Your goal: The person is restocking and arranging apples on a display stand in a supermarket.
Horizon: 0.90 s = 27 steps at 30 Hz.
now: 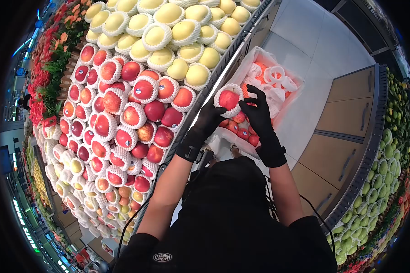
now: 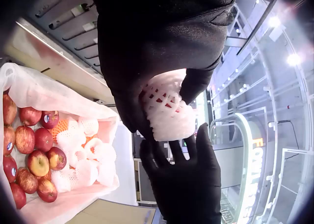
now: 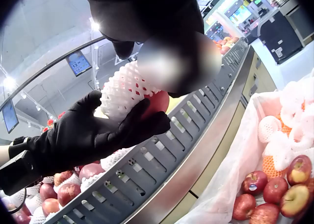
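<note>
Apple in its foam net sits gripped btwn thumb & curled fingers of your L hand, red face up toward you, w/ your R hand, fingers loosely spread, just off its right side, tho contact's hard to tell.

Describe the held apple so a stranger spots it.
Find the big fruit display, then the lined box beside it. Where they meet in the head view, a black-gloved left hand grips a red apple in white foam; only this one is held.
</note>
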### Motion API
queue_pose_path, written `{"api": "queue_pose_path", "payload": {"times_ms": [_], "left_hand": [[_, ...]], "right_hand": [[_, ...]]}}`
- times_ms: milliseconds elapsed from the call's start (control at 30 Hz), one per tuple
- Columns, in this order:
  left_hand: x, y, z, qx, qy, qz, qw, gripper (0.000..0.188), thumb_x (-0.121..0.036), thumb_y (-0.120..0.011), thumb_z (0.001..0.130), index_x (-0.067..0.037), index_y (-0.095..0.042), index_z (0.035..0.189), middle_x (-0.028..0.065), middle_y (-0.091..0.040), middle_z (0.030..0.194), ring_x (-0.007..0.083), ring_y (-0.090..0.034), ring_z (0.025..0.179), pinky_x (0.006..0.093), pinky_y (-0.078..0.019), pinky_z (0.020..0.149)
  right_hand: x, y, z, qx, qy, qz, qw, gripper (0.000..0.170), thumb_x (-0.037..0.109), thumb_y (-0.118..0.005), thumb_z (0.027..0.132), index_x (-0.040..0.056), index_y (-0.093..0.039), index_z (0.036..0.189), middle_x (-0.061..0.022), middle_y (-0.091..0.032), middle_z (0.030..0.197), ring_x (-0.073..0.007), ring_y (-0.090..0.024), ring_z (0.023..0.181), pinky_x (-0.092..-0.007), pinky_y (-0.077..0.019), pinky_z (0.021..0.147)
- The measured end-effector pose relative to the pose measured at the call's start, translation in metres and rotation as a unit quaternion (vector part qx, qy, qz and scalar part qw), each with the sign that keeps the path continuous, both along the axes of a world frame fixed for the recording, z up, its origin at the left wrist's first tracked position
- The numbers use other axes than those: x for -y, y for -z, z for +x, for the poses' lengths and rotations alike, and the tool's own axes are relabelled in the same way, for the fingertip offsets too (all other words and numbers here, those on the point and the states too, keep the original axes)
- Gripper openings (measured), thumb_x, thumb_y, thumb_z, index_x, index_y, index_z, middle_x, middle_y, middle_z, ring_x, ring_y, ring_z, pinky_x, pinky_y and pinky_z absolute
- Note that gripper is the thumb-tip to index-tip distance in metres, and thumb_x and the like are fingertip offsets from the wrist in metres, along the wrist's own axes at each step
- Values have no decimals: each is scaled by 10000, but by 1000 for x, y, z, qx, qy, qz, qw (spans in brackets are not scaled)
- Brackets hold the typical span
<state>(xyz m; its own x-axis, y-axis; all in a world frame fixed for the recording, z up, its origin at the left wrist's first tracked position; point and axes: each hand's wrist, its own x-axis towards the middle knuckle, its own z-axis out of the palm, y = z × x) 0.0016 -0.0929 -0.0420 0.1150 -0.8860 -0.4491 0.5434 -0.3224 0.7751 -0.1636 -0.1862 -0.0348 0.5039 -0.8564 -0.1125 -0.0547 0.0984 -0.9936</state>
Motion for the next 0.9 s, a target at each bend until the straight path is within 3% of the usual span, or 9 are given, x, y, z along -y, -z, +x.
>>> {"api": "queue_pose_path", "payload": {"times_ms": [233, 333, 367, 433, 500, 533, 600, 867, 900], "left_hand": [[-42, -56, 8, 90, -49, -129, 986, 658, -35, -612, 784, -22, -405, 1408, 97, -558, 1284, 212, -565, 1161, 342, -486, 968], [-65, -44, 26, 26, -80, -113, 990, 643, -50, -664, 794, -33, -441, 1396, 118, -561, 1299, 244, -573, 1164, 355, -488, 964], [-73, -39, 32, 207, -45, -144, 967, 613, -66, -681, 799, -34, -466, 1373, 128, -561, 1300, 258, -576, 1161, 360, -490, 961], [-87, -37, 43, 542, 28, -182, 820, 557, -97, -713, 808, -35, -517, 1325, 148, -562, 1302, 285, -583, 1155, 371, -494, 955], [-95, -40, 44, 302, -8, -181, 936, 575, -303, -595, 942, 0, -393, 1387, 153, -496, 1348, 295, -535, 1224, 413, -503, 990], [-99, -44, 45, 289, -11, -181, 940, 583, -313, -586, 949, -2, -376, 1396, 157, -488, 1354, 305, -530, 1230, 428, -510, 985], [-104, -60, 42, -80, -102, -170, 977, 610, -296, -583, 958, -21, -309, 1429, 165, -453, 1383, 331, -511, 1249, 474, -531, 964], [-117, -66, 51, 91, -219, -179, 955, 726, -73, -734, 815, -34, -332, 1418, 136, -471, 1366, 270, -515, 1235, 418, -509, 987], [-116, -61, 52, 120, -235, -169, 950, 765, -56, -764, 781, -25, -336, 1414, 126, -477, 1357, 254, -505, 1241, 399, -496, 1001]], "right_hand": [[-16, -19, 36, 42, -97, 98, 990, 547, 241, -646, 901, 4, -448, 1353, -116, -560, 1250, -206, -567, 1116, -336, -498, 918], [-24, -28, 49, 89, -127, 164, 974, 550, 248, -656, 889, -3, -459, 1337, -135, -577, 1203, -210, -597, 1063, -336, -524, 854], [-27, -30, 53, 96, -135, 181, 970, 545, 239, -666, 883, 3, -466, 1332, -143, -582, 1182, -209, -611, 1036, -333, -534, 829], [-37, -43, 62, 93, -136, 197, 966, 537, 230, -654, 891, 19, -460, 1346, -133, -589, 1151, -191, -614, 996, -327, -535, 808], [-43, -44, 71, 101, -151, 190, 965, 528, 222, -639, 902, 39, -453, 1361, -125, -594, 1123, -174, -612, 954, -322, -534, 793], [-45, -36, 76, 109, -164, 175, 965, 523, 219, -629, 908, 52, -448, 1370, -122, -594, 1111, -167, -608, 933, -319, -533, 788], [-52, -33, 86, 122, -170, 182, 961, 478, 207, -603, 924, 73, -472, 1364, -92, -582, 1082, -137, -581, 851, -302, -518, 776], [-81, -60, 102, -28, -93, -257, 961, 409, 72, -654, 870, 75, -556, 1267, -51, -542, 1095, -147, -545, 866, -286, -482, 799], [-86, -66, 104, -27, -97, -241, 965, 423, 89, -670, 855, 66, -555, 1262, -69, -540, 1098, -161, -547, 865, -292, -485, 784]]}}
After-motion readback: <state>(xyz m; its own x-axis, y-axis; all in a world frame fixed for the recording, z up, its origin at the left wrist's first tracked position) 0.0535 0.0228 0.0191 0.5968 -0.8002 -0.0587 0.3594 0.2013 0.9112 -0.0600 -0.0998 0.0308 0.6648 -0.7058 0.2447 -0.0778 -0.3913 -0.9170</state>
